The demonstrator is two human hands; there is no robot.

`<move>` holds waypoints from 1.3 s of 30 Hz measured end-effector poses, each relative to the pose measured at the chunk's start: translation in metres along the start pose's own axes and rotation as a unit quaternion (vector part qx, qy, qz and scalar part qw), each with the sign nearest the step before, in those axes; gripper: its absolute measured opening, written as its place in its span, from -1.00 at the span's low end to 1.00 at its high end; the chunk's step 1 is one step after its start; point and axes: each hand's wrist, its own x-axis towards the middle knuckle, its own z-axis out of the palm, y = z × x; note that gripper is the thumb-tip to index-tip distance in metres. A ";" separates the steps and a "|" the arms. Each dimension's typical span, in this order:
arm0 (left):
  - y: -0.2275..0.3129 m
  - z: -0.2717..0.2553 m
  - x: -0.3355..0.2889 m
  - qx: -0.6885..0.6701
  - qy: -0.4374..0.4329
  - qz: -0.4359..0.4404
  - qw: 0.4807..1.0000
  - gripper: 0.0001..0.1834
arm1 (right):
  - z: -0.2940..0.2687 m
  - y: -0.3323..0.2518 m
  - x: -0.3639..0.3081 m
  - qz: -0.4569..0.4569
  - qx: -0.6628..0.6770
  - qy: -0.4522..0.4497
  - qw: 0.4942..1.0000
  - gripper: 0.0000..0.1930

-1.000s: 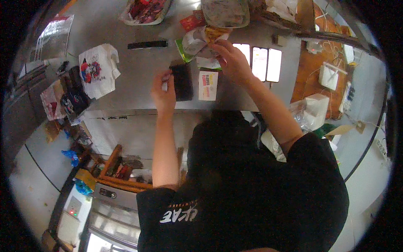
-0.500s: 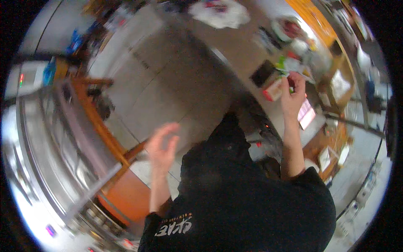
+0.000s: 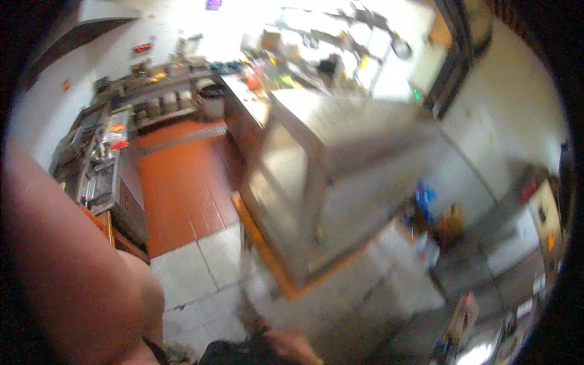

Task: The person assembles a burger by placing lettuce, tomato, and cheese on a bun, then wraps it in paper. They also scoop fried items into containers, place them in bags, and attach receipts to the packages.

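Observation:
My left arm [image 3: 79, 255] fills the left side, bent and raised very near the camera. Its hand lies outside the picture. At the lower edge, beside my black clothing [image 3: 234, 353], a blurred piece of bare skin shows, probably my right hand or forearm [image 3: 295, 348]. Its fingers cannot be made out, nor whether anything is in them. Nearest ahead stands a large grey, box-like unit [image 3: 365, 176] with framed panels and an orange-brown lower edge.
Red-orange floor [image 3: 182, 188] meets pale tiles [image 3: 182, 271]. Along the left runs a steel kitchen counter [image 3: 100, 179]. A pale bucket [image 3: 211, 106] stands farther back. Blue plastic [image 3: 424, 198] and cluttered goods lie right of the grey unit.
The view has swung up and away from the table and its packages toward the kitchen. My left arm has come up close to the camera; my right hand has left the packages.

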 end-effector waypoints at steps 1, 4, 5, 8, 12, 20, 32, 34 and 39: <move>-0.002 -0.022 -0.006 0.021 0.023 0.000 1.000 -0.70 | 0.015 -0.002 0.023 -0.002 0.108 -0.010 0.994 -0.71; -0.012 -0.087 -0.036 0.098 0.039 -0.020 0.994 -0.72 | 0.039 0.000 0.090 -0.309 0.080 -0.023 0.947 -0.69; -0.019 -0.104 -0.047 0.123 0.037 -0.025 0.991 -0.72 | 0.023 0.010 0.119 -0.332 0.065 -0.042 0.940 -0.66; -0.050 -0.142 -0.071 0.170 0.033 -0.029 0.984 -0.74 | 0.007 0.023 0.219 -0.355 0.076 -0.102 0.926 -0.72; -0.084 -0.210 -0.079 0.214 0.045 -0.040 0.975 -0.76 | 0.001 -0.019 0.385 -0.189 -0.100 -0.235 0.948 -0.70; -0.250 -0.381 -0.100 0.228 0.162 -0.034 0.959 -0.80 | -0.033 -0.002 0.614 0.000 0.235 -0.007 0.972 -0.71; -0.776 -0.385 -0.301 0.015 0.057 -0.581 0.812 -0.81 | -0.129 0.017 0.833 0.121 0.156 0.423 0.885 -0.72; -0.821 -0.357 -0.317 -0.096 -0.036 -0.671 0.734 -0.82 | -0.153 0.015 0.867 0.155 0.325 0.415 0.836 -0.70; -0.976 -0.345 -0.339 -0.060 -0.229 -0.583 0.777 -0.71 | -0.223 0.048 0.979 0.173 0.278 0.434 0.839 -0.73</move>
